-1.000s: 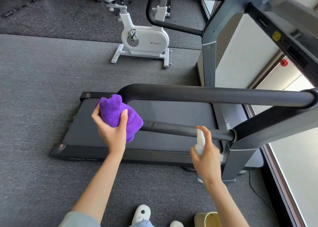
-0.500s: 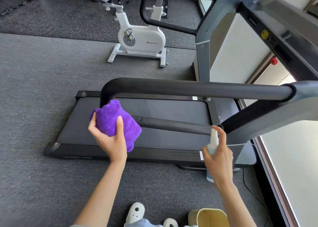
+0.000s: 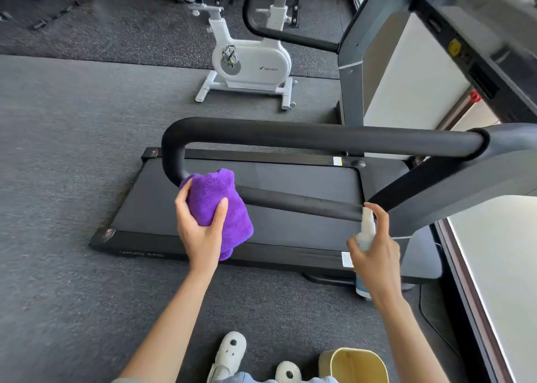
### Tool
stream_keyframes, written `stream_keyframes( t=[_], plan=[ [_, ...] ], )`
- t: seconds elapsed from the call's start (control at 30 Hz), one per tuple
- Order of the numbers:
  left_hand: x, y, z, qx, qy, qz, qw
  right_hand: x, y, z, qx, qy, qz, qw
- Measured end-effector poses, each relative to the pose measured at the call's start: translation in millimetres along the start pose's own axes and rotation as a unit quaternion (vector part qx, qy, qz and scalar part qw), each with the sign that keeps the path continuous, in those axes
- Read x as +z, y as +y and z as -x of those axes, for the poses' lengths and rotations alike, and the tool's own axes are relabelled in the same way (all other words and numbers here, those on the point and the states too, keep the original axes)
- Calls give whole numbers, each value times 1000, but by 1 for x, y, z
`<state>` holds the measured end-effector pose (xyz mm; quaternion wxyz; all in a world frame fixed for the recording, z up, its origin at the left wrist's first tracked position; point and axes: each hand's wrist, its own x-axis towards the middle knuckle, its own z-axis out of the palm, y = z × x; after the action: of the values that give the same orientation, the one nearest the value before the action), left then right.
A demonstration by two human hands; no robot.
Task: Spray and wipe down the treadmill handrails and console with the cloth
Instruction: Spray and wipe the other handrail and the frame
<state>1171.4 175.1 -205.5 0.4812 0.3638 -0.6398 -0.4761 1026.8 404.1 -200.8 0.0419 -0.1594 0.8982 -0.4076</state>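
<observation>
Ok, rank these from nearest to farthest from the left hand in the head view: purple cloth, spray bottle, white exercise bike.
1. Purple cloth: held in the left hand, against the handrail bend.
2. Spray bottle: off to the right, held in the right hand.
3. White exercise bike: far across the floor, beyond the treadmill deck.

The cloth (image 3: 218,205) is vivid purple; the handrail (image 3: 305,135) matte black; the spray bottle (image 3: 366,231) white; the exercise bike (image 3: 250,63) white; the floor (image 3: 72,150) speckled grey; the bin (image 3: 356,365) pale yellow.
</observation>
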Motion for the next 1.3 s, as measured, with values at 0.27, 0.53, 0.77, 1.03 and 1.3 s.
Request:
stream_keyframes(
  t=[0.27,0.53,0.77,1.03,1.3],
  plan=[
    [36,-4,-43,190,-110,-359,907,-1,1,4,-2,-14,-16,1000],
    [75,-22,-44,181,-177,-567,784,1,1,-6,-11,-5,-28,1000],
    [165,11,1,192,-296,-604,714,-11,15,4,21,26,-47,998],
    [175,1,20,286,-369,-533,706,-9,11,9,14,15,-48,999],
    [72,-18,-55,229,-223,-575,753,0,4,3,-6,12,-55,998]
  ],
)
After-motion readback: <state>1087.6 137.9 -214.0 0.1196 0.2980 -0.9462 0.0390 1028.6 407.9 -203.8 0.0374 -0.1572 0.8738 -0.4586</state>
